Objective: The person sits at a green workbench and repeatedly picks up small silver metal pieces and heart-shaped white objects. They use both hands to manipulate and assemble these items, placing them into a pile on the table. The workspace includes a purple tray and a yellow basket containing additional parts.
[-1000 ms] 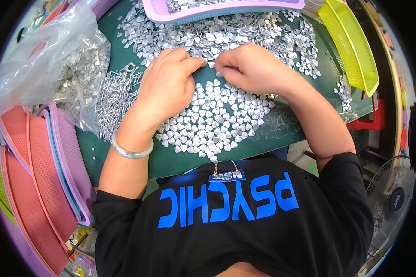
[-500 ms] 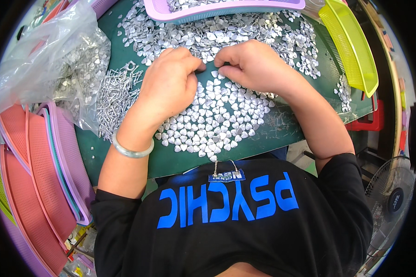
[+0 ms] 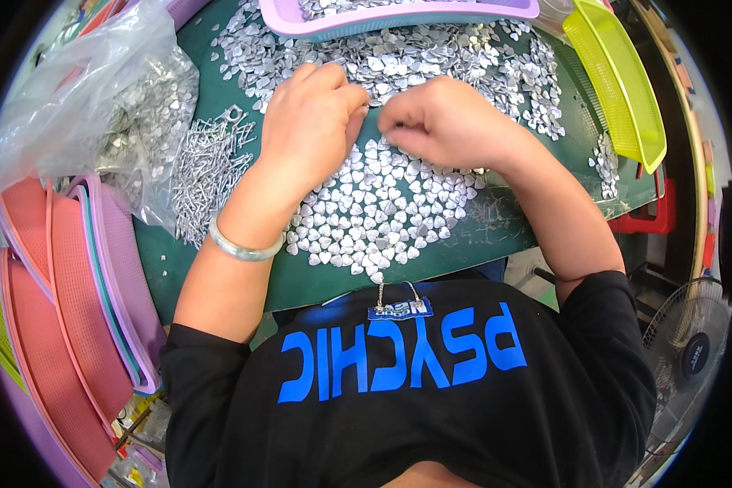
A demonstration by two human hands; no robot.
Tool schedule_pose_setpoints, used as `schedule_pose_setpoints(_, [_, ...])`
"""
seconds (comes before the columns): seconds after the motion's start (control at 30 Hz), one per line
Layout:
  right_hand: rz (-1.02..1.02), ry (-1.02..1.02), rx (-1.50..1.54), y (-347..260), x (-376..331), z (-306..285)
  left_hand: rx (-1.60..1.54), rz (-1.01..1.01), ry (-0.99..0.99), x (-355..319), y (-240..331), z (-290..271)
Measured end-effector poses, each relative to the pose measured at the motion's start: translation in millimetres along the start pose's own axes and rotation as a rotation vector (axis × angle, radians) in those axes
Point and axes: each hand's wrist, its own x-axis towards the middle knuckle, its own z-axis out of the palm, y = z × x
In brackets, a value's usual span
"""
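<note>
My left hand (image 3: 312,124) is closed, its thumb and forefinger bent together beside the near edge of a heap of silver heart-shaped metal pieces (image 3: 419,61). Across a small gap my right hand (image 3: 447,122) is also closed, fingertips pinched and turned toward the left ones. Whatever either pinch holds is too small or hidden to name. Between my forearms, single heart-shaped pieces (image 3: 374,215) lie spread in a loose patch on the green tabletop (image 3: 301,286), mostly flat. Left of my left wrist sits a pile of thin silver metal pins (image 3: 207,180).
A clear plastic bag (image 3: 142,122) of heart pieces lies at left, above stacked pink and purple baskets (image 3: 73,301). At the far side stands a purple basket (image 3: 398,18) with more pieces. A yellow-green basket (image 3: 618,89) rests at right; a fan (image 3: 691,358) stands lower right.
My left hand has shifted away from me and a little to the right. My right hand has come slightly nearer, staying closed. The spread pieces look much the same.
</note>
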Motion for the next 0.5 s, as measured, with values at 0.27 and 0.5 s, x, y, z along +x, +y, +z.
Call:
schedule_pose_setpoints(0.27, [0.076,0.065,-0.038,5,3,9,-0.094,-0.103,-0.116,-6,1,-5])
schedule_pose_setpoints(0.5, [0.065,0.118,0.043,8,-3,-6,-0.142,-0.174,-0.035,-7,0,-5])
